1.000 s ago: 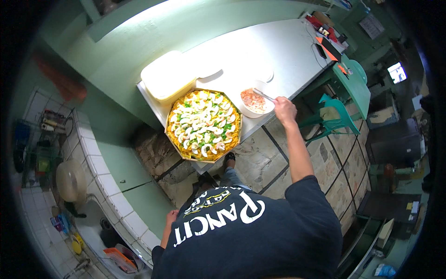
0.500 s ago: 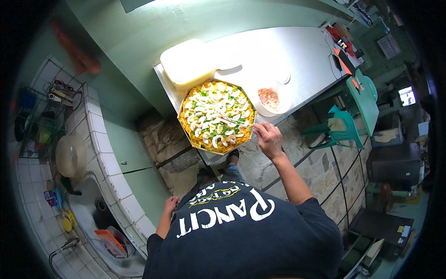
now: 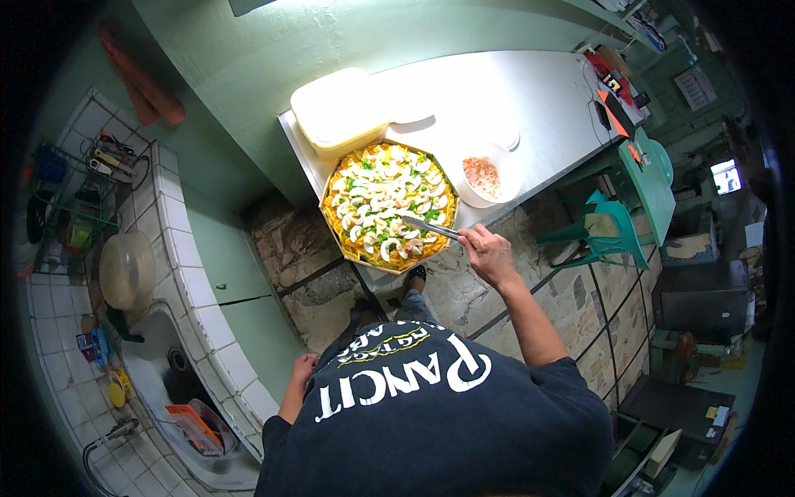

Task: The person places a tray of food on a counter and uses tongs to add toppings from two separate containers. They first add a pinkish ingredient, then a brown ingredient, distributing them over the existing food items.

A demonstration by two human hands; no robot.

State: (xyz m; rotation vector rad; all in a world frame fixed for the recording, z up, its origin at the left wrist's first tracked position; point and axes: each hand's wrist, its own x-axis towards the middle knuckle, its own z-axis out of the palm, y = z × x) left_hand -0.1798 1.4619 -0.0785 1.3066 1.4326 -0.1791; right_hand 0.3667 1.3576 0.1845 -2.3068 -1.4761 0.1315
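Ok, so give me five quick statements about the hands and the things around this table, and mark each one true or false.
1. The right hand holds metal tongs. True.
2. The tongs' tips are inside the white bowl. False: they reach over the octagonal food tray.
3. The bowl is to the right of the tray. True.
4. The left hand grips the tray's rim. False: it is well apart from the tray.
5. The green chair stands to the right of the bowl. True.
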